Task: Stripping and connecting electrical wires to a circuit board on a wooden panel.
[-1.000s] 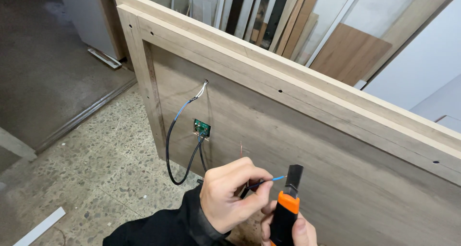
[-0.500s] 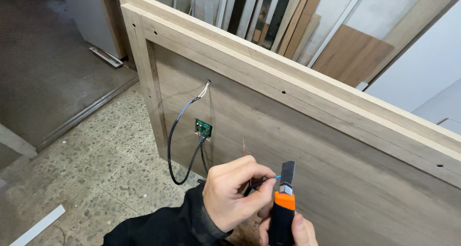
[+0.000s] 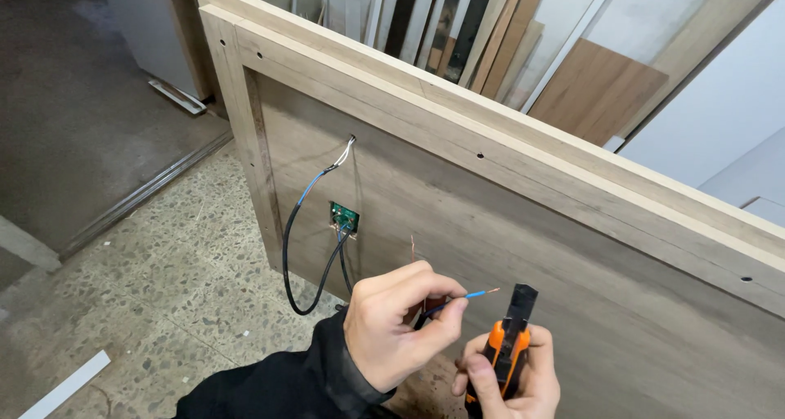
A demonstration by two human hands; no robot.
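The left hand (image 3: pixel 392 325) is pinched shut on a thin blue insulated wire (image 3: pixel 458 298), thumb and forefinger gripping just behind its stripped end, where bare copper strands poke out toward the tool. The right hand (image 3: pixel 511 378) is closed around the handles of an orange-and-black wire stripper (image 3: pixel 511 337), its dark head pointing up just beside the wire's tip, apart from it. A second, reddish bare strand sticks up behind the left hand's knuckles.

All of this sits low against the face of a large grey-brown wood-grain framed panel (image 3: pixel 572 223), standing on edge on a speckled terrazzo floor (image 3: pixel 163 304). Nearer the panel's left edge, a small green circuit board (image 3: pixel 344 218) is fixed to it, with a black cable (image 3: pixel 298 264) looping down below it.

I'd judge the wire light and limp, its copper strands easily frayed or snapped, so it is best held on the insulation close to the end.

Compared with a second ago, the stripper has dropped away from the wire and the copper now shows.
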